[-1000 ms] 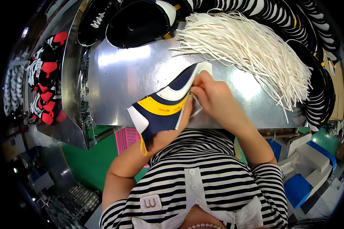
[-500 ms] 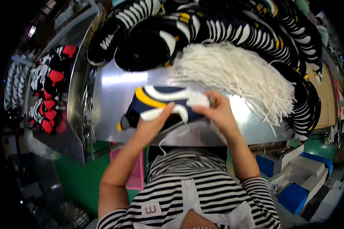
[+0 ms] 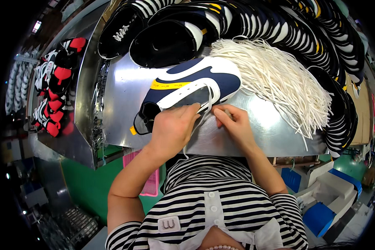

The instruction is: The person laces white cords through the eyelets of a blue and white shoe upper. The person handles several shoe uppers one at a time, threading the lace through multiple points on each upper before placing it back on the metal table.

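A navy shoe upper (image 3: 196, 85) with white trim and a yellow stripe lies on its side on the shiny metal table (image 3: 125, 91). My left hand (image 3: 173, 127) presses on its near edge by the white eyelet strip. My right hand (image 3: 233, 121) pinches a white lace (image 3: 200, 121) just beside the upper, and the lace hangs down between my hands toward my striped shirt.
A thick bundle of white laces (image 3: 275, 75) fans out on the table's right half. Stacks of black and white shoe uppers (image 3: 162, 29) line the far side and curve down the right. Red and black uppers (image 3: 56, 83) hang at the left. Blue and white bins (image 3: 325, 200) stand lower right.
The shoe upper has been laid down flatter on the table and turned with its toe to the right. Both hands have come lower, onto its near edge, with the lace.
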A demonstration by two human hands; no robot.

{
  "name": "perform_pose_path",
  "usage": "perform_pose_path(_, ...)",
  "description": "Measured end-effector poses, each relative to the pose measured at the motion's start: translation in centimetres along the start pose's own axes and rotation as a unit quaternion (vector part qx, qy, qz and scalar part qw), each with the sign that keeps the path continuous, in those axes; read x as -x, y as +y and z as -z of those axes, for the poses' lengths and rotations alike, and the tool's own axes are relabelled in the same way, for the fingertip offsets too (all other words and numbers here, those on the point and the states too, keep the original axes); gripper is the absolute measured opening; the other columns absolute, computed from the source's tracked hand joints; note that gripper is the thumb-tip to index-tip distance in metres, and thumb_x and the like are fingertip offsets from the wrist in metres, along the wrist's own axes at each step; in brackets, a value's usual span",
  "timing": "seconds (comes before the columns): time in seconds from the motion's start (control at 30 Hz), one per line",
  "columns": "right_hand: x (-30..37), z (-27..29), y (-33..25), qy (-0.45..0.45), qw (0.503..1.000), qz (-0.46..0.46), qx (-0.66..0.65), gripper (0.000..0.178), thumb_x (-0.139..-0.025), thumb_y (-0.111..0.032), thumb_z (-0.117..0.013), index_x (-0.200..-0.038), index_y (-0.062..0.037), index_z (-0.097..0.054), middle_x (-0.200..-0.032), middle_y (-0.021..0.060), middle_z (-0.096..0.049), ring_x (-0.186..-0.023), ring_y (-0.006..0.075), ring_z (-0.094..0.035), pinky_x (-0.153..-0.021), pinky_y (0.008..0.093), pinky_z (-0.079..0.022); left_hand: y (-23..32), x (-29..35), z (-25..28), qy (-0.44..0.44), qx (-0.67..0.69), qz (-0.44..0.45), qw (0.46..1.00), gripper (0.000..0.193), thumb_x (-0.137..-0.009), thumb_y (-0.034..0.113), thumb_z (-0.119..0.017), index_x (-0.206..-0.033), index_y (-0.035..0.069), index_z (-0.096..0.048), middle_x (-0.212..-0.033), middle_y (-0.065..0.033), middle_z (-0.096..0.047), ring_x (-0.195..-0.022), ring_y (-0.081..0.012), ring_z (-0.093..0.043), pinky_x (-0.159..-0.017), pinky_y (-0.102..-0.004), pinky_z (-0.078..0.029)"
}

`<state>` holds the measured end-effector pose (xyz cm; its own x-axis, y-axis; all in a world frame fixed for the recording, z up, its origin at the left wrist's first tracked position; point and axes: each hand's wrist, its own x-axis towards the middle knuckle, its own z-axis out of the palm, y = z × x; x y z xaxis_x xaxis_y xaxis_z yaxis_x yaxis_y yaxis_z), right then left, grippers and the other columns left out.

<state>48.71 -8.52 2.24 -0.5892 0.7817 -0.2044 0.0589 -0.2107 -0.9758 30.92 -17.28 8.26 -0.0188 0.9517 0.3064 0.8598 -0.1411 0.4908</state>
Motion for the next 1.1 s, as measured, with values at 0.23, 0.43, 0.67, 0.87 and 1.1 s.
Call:
perform_pose_path(0.23, -1.5, 0.2, -0.5, -0.212, 0.943, 0.022, -0.256, 0.034, -0.098, -0.029, -0.057, -0.11, 0.0005, -0.069, -0.061, -0.0028, -0.051, -0.05, 0.0006, -0.035, -0.046, 0.0177, -0.023, 1.8, -0.8, 1.7, 0.035, -0.016, -0.02, 0.999, 0.025, -0.082, 0.001, -0.067, -0.107, 0.001, -0.064, -0.076, -0.0132, -0.064, -0.065, -0.0303, -0.064, -0.06, -0.0383, -0.05)
perform_pose_path(0.43, -0.4, -0.6, -3.7, -0.25, 0.93, 0.101, -0.249, 0.034, -0.099, -0.026, -0.055, -0.113, 0.0037, -0.064, -0.058, -0.0037, -0.048, -0.049, 0.0015, -0.033, -0.045, 0.0192, -0.023, 1.4, -0.5, 2.8, 0.054, -0.104, -0.112, 0.987, 0.033, -0.073, 0.002, -0.063, -0.106, 0.002, -0.066, -0.082, -0.0102, -0.067, -0.071, -0.0244, -0.066, -0.062, -0.0337, -0.052)
perform_pose_path(0.67, 2.7, -1.6, -5.4, -0.198, 0.918, -0.072, -0.337, 0.023, -0.101, -0.023, -0.054, -0.107, -0.0011, -0.055, -0.058, -0.0016, -0.048, -0.045, 0.0028, -0.032, -0.042, 0.0194, -0.024, 1.1, -0.3, 3.4, 0.088, -0.024, -0.002, 0.996, 0.026, -0.082, 0.003, -0.07, -0.108, 0.003, -0.065, -0.078, -0.016, -0.066, -0.066, -0.0322, -0.065, -0.06, -0.0377, -0.05)
perform_pose_path(0.87, 10.1, 2.9, -2.1, -0.125, 0.972, 0.031, 0.196, 0.017, -0.093, -0.016, -0.066, -0.087, -0.0003, -0.069, -0.061, 0.003, -0.059, -0.052, 0.0049, -0.048, -0.048, 0.0239, -0.035, 0.2, -0.7, 5.8, 0.133, -0.009, 0.063, 0.989, 0.021, -0.089, 0.015, -0.069, -0.108, 0.007, -0.065, -0.066, -0.0162, -0.061, -0.061, -0.0339, -0.062, -0.055, -0.0396, -0.046)
perform_pose_path(1.1, 14.8, 8.1, -0.5, -0.183, 0.914, 0.047, 0.359, 0.017, -0.076, -0.004, -0.074, -0.093, -0.0011, -0.07, -0.087, 0.0099, -0.06, -0.07, 0.0245, -0.061, -0.062, 0.033, -0.049, 1.2, -1.3, 5.6, 0.009, 0.014, 0.051, 0.999, 0.021, -0.088, 0.017, -0.069, -0.107, 0.007, -0.066, -0.077, -0.0168, -0.067, -0.068, -0.0348, -0.065, -0.06, -0.04, -0.05)
